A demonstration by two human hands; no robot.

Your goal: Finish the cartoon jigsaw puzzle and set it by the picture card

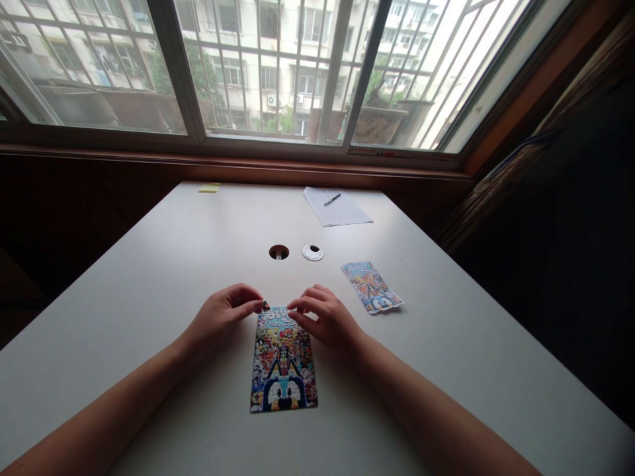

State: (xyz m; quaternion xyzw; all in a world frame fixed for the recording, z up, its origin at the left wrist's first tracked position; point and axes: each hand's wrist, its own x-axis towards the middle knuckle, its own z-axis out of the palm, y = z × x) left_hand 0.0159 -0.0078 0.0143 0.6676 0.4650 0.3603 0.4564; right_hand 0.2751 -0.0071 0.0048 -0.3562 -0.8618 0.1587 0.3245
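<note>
White counter [163, 284] holds a puzzle [284, 354]. By its top, left hand [225, 312] pinches a piece [266, 306]; can't tell if right hand [329, 317] does. Fitting seems underway, needing careful aim.

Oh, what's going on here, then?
A person sits or stands at a white table, both bare hands at a colourful puzzle. The left hand pinches a small dark piece near its top left corner. The right hand is at the top right; whether it holds anything is hard to tell. A sheet with a similar picture lies to the right, and a pen rests on paper farther back.
</note>
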